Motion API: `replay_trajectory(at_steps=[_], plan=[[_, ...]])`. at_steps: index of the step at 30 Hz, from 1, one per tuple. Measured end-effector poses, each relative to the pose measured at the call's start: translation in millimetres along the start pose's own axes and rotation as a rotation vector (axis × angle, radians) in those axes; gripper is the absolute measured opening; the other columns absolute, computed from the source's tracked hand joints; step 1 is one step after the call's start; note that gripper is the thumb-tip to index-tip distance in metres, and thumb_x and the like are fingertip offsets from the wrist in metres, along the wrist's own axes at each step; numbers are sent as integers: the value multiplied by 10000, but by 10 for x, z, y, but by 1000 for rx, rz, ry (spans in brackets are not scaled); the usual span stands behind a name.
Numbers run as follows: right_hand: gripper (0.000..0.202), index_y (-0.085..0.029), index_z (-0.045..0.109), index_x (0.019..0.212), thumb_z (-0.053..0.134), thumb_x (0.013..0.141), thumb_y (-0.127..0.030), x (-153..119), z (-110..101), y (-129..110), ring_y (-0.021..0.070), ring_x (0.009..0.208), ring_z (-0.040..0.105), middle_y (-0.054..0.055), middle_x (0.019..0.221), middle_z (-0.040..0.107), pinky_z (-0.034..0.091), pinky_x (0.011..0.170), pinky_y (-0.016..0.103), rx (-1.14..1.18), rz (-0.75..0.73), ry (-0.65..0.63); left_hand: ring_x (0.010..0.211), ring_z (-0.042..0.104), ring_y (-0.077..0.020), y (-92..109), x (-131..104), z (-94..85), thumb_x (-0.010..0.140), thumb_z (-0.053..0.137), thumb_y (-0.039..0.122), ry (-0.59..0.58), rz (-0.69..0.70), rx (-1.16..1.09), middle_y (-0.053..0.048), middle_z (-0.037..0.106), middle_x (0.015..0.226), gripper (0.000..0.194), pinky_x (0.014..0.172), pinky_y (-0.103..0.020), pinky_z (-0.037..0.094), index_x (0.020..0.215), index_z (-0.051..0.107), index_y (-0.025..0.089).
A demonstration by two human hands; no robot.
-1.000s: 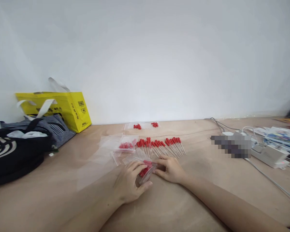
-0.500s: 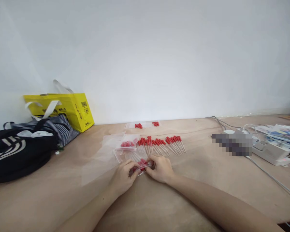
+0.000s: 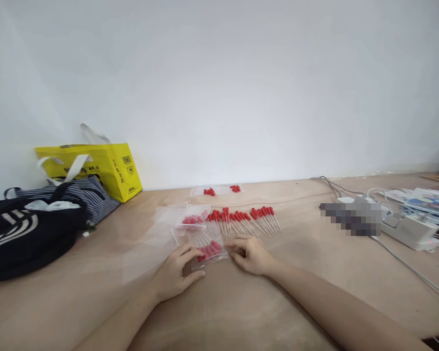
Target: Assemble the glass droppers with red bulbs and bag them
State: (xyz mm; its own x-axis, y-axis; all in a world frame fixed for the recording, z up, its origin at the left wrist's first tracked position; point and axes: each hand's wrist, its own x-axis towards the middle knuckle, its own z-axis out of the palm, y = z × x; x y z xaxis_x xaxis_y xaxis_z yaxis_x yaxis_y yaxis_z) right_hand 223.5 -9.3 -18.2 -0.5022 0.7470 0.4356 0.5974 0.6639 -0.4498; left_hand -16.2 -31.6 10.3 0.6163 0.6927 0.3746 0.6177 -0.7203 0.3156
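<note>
A clear zip bag (image 3: 214, 257) lies flat on the table between my hands, with several red-bulbed droppers (image 3: 209, 250) inside, their pale stems pointing away from me. My left hand (image 3: 177, 273) is open at the bag's left side; its index fingertip touches the bag near the bulbs and the thumb is spread apart. Curled at the right edge of that bag, my right hand (image 3: 250, 253) appears to pinch its corner, though the fingertips partly hide the contact. Just behind is another zip bag (image 3: 192, 222) holding red bulbs.
Loose red-bulbed droppers (image 3: 265, 213) lie fanned out to the right, beyond my hands. More bagged red bulbs (image 3: 209, 192) lie near the wall. On the left stand a yellow bag (image 3: 122, 170), a striped bag (image 3: 98, 195) and a black bag (image 3: 32, 243). A white power strip (image 3: 413, 229) with cables sits right.
My left hand has let go of the zip bag's edge and spread its fingers, moving left. My right hand has shifted slightly right. The bag now lies flatter, with its bulbs more exposed.
</note>
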Motion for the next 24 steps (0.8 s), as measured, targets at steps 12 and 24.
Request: replay_trajectory(at_steps=[12,24], plan=[[241,-202,622,819,383,843,-225,156,114,34,99,611,505,18,685,600,285,528,222,-440,-370,73,737,561,-140,-72,1,76,805,484,241,80,55,88,-29,576,840,111,669,-259,476,864,569,201],[217,-201,597,730,408,819,-259,114,80,74,93,590,502,-4,678,588,227,496,238,-388,-263,88,737,600,-143,-140,-15,66,858,368,173,141,309,391,-44,631,845,234,621,-230,483,896,597,205]])
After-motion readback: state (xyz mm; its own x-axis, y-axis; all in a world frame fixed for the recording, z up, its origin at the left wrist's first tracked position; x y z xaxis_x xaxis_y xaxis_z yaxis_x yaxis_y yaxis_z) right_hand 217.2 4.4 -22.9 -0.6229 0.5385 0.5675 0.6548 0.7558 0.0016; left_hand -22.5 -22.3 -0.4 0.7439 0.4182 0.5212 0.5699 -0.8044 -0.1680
